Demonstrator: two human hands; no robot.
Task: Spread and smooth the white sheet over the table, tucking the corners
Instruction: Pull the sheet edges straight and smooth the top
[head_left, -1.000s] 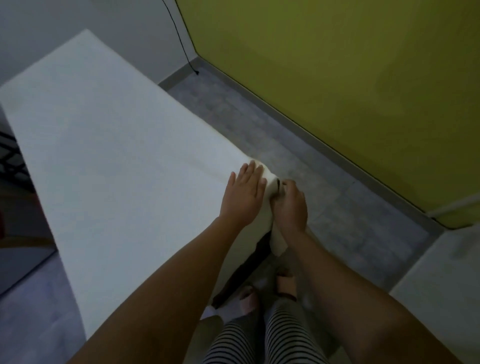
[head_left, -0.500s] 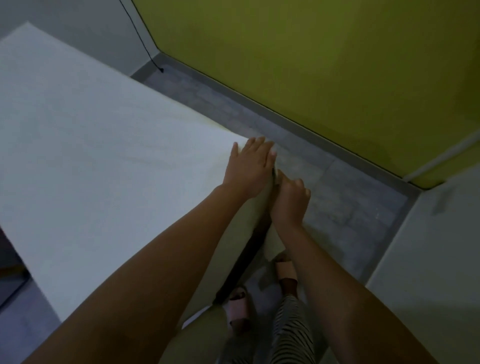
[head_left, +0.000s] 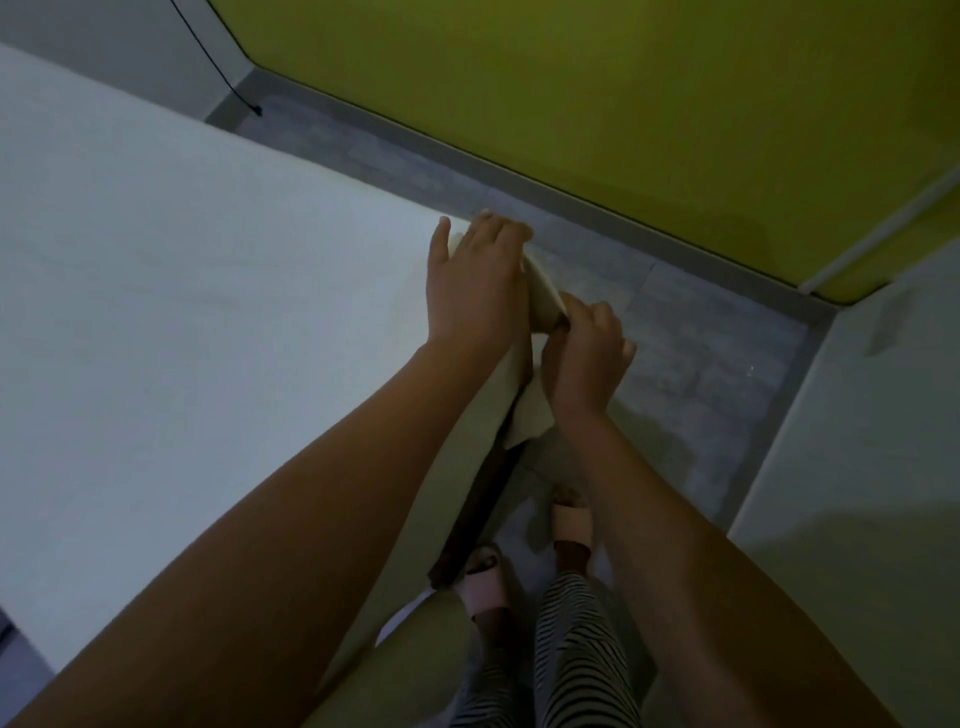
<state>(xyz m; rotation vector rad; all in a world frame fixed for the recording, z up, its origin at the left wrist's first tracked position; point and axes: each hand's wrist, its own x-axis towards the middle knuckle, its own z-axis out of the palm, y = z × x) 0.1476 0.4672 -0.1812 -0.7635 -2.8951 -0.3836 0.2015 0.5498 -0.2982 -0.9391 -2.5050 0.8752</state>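
White sheet (head_left: 197, 322): spread flat and smooth across the whole left half of the frame, its near corner sitting right of centre, directly under the two hands.
Table (head_left: 480, 499): almost wholly covered; only a dark strip of its edge shows below centre, where the cloth stops short.
Yellow-green wall (head_left: 597, 104): fills the upper right, meeting the floor along a grey skirting line.
Grey floor (head_left: 701, 364): tiled, running diagonally from upper centre down to the right.
Left hand (head_left: 475, 283): just right of centre, palm down and fingers spread, pressing flat on the sheet at its corner; gripping nothing that I can see.
Right hand (head_left: 587, 358): touching distance to the lower right of the left one, off the table's edge, fingers curled and pinching a bunched fold of the sheet.
Loose flap (head_left: 527, 421): a pale tail of the cloth hanging below the right hand, beside the dark table edge.
Striped trousers (head_left: 576, 654): bottom centre, black-and-white stripes.
Pale slippers (head_left: 571, 519): one on each foot, on the floor close to the table edge.
Black cable (head_left: 218, 67): thin line down the grey wall at upper left, ending at the floor.
Writing: none readable anywhere.
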